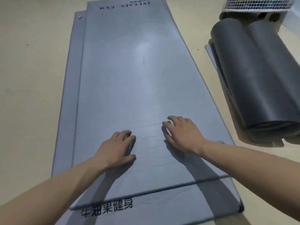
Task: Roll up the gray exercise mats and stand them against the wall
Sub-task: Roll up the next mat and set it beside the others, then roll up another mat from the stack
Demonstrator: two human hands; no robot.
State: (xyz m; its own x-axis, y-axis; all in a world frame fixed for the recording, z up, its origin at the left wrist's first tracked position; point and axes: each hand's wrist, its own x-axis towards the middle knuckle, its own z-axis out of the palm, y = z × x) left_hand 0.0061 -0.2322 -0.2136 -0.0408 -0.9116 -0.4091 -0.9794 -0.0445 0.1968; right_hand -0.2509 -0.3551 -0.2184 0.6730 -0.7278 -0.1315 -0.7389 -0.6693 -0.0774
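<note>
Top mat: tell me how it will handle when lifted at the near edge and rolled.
The top mat likely bends easily: the rolled mats beside it curl smoothly. It may slide on the lower mat; both look smooth. Probably light: its edge looks thin.

lower mat [69, 111]: mostly covered | rolled mats [259, 78]: cut off right | far print [125, 6]: blurred (unreadable)

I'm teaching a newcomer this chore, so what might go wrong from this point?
The top mat lies skewed on the lower mat: rolling may drag or catch both layers. The left hand and right hand rest well in from the near edge, so the roll may start loose or crooked. The rolled mats beside show a loose flap and might unroll.
</note>
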